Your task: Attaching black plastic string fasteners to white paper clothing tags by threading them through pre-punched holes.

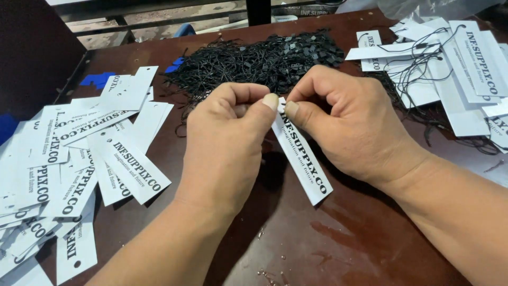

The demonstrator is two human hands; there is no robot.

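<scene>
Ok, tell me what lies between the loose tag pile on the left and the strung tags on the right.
Head view: both hands, left and right, pinching one white tag.

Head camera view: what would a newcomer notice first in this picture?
First, the two hands at the centre: the left hand and the right hand pinch the top end of one white paper tag above the dark brown table. Behind them lies a heap of black string fasteners. Loose white tags are spread at the left, and tags already strung with black cord lie at the right.
</scene>
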